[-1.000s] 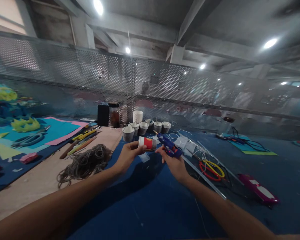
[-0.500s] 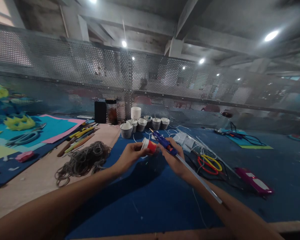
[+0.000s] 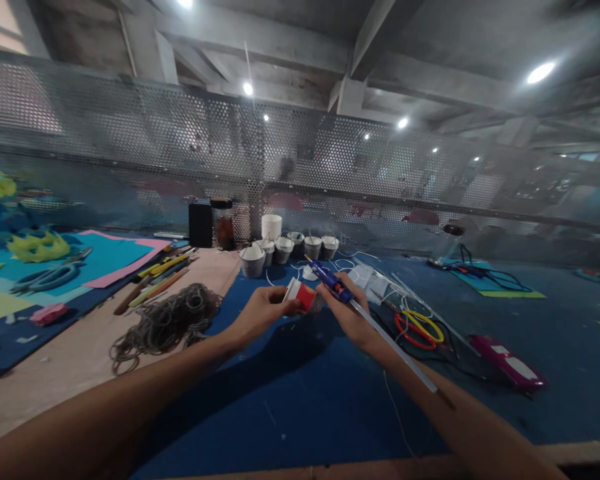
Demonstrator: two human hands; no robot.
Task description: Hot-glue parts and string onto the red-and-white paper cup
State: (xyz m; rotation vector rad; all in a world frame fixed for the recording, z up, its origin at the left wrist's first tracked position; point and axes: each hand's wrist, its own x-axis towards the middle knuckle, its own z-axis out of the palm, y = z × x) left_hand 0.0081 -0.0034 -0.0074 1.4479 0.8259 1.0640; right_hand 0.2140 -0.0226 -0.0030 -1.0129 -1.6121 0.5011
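- Holding: left hand [image 3: 266, 305] nearly closed, thumb and fingers pinching the cup [image 3: 307, 297], which is tilted above the table [image 3: 265, 407]. Right hand [image 3: 351, 308] curled round the glue gun [image 3: 334, 281]; trigger finger unclear.
- Handling, judged: light pinch, since a thin cup wall may dent; wrists steady; nozzle [image 3: 309, 260] away from the left fingertips, as it may be hot.
- Nozzle lies just beyond the cup, pointing away from the person. Whether glue is out: cannot tell.
- Glue stick [image 3: 395, 347] juts back over the right forearm; it could snag when the gun turns.
- Beyond the cup: grey cups [image 3: 284, 251], white stack [image 3: 271, 227].
- Left of the cup: tangled cord [image 3: 173, 323].
- Right of the cup: loose wires, red and yellow handles [image 3: 420, 328], which may catch a sweeping elbow; farther right, pink device [image 3: 510, 363].
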